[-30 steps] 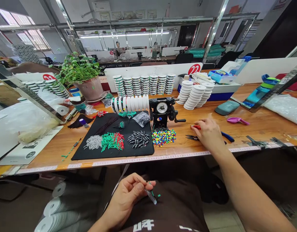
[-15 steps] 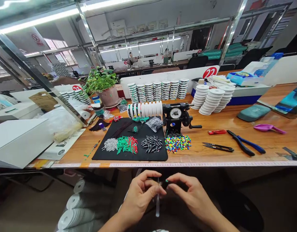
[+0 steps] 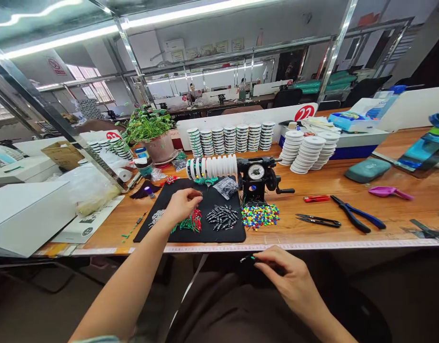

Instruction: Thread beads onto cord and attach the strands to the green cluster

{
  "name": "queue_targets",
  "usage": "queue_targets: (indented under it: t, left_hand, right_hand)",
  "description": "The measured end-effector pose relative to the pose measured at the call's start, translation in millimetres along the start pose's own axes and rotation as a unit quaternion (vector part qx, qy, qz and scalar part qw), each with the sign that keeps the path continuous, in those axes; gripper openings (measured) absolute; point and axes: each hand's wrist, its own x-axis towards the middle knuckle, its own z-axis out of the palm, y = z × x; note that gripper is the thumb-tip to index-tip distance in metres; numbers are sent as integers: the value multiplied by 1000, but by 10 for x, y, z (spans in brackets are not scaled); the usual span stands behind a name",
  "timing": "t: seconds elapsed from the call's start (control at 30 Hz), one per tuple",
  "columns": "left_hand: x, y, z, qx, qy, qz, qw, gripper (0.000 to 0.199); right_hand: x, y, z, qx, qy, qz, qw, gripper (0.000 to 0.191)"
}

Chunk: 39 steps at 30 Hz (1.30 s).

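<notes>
Head view. Left hand (image 3: 182,206) at 8 o'clock, above the black mat (image 3: 230,233) on the bench (image 3: 334,238); its grip is curled, and whether it holds anything cannot be told. Green and red tube beads (image 3: 191,223) lie just under it, black tube beads (image 3: 221,217) to its 3 o'clock. Right hand (image 3: 287,276) at 5 o'clock, off the bench over the lap; its grip is closed, thumb and forefinger pinching a short dark strand with a green bead (image 3: 247,258) at its 9 o'clock. Multicoloured beads (image 3: 259,215) sit on the bench beside the mat.
</notes>
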Motion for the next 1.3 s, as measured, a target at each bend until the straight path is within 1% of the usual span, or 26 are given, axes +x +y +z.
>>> queue_targets:
  t: [0.07,0.1,0.13,0.17,0.23,0.3,0.33,0.37,0.4,0.43,0.47,0.5,0.53,0.57,0.6,0.67,0.73,0.8,0.93,1.07,1.2,1.3]
  left_hand:
    - [163,15,102,11,-31,10,999,24]
    - [206,24,132,17,-40,13,999,24]
    - [220,33,141,25,-33,15,999,21]
    - [203,44,132,32,-15,20,999,18]
    - [59,80,75,44,57,35,997,14]
    - [-230,151,23,44,150,53,986,13]
    - [-417,201,19,35,178,57,982,12]
    - [-620,258,39,18,175,66,982,11]
    - [-826,317,83,-13,127,79,989,9]
    - [-1020,373,149,-47,53,83,994,10]
    - [-1190,421,230,-71,-28,74,994,20]
    - [-1328,457,316,-90,-94,64,989,27]
    - [-1428,480,399,-101,-140,50,984,27]
    - [-1493,489,469,-104,-170,36,979,24]
    - [-1526,487,522,-104,-183,25,977,18]
    - [-1533,462,569,-94,-182,13,979,14]
    - [-1513,427,563,-81,-175,15,981,14]
    - [-1507,394,546,-71,-185,20,980,13]
    - [-1551,355,552,-79,-205,26,975,8]
    - [-1593,338,580,-48,-177,84,979,11]
    - [-1619,328,602,-12,-141,139,980,7]
    - [-1636,329,622,-1,-118,170,978,9]
  right_hand:
    - [15,-21,28,-1,-5,-2,1000,12]
    - [20,-31,33,-2,-5,-3,1000,10]
    - [21,-40,33,-4,-4,-2,1000,9]
    - [18,-47,31,-7,0,-1,1000,8]
    - [-1,-62,25,-15,8,4,1000,8]
    - [-31,-83,31,-22,11,6,1000,8]
    - [-48,-99,42,-26,11,1,1000,8]
    - [-65,-119,59,-30,9,-9,999,8]
    - [-81,-142,79,-36,7,-22,999,8]
    - [-96,-168,103,-41,3,-38,998,7]
    - [-110,-195,127,-45,-2,-53,998,6]
    - [-122,-221,150,-48,-7,-68,996,4]
    - [-132,-245,168,-50,-13,-83,995,4]
    - [-138,-264,180,-51,-18,-94,994,5]
    - [-141,-278,185,-53,-23,-102,993,9]
    - [-135,-293,176,-63,-40,-103,992,13]
    - [-118,-293,149,-82,-65,-91,990,10]
    - [-104,-288,122,-98,-90,-80,988,6]
    - [-118,-291,99,-95,-104,-79,987,12]
    - [-149,-330,106,-104,-100,-72,987,13]
    - [-144,-385,129,-125,-81,-79,986,13]
    - [-144,-403,145,-128,-66,-86,986,13]
